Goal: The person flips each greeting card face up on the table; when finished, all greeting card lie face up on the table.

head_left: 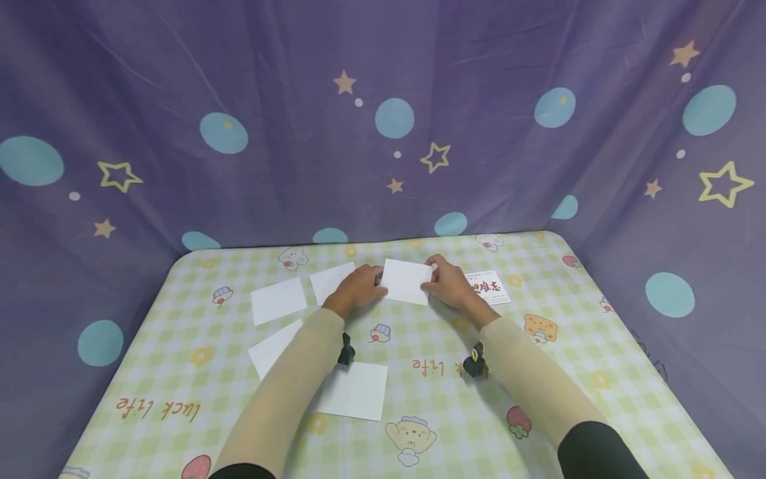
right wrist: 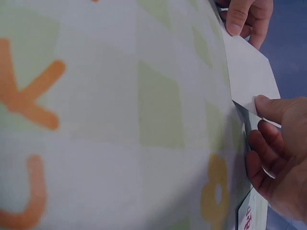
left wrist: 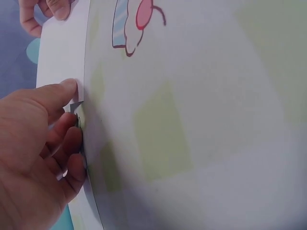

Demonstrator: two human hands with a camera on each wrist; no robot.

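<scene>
1. Left card (head_left: 278,301): flat, well left of the left fingers.
2. Half-hidden card (head_left: 268,348): left of those fingers and nearer the person; the left sleeve (head_left: 287,392) covers part.
3. Far card (head_left: 329,281): just left of the left fingers, the hand blocking its right part.
4. Near card (head_left: 358,391): nearer the person than the left fingers, one corner under the sleeve.
5. Left hand (head_left: 359,287): thumb on top, fingers curled beneath, pinching the held card's left edge.
6. Held card (head_left: 407,281): between both sets of fingers, tilted. Probably light, fairly stiff, smooth, easily creased; side edges suit a gentle grip.
7. Right hand (head_left: 449,283): thumb and curled fingers pinch its right edge.
8. Printed card (head_left: 492,287): right of the right fingers, partly behind that hand.
</scene>
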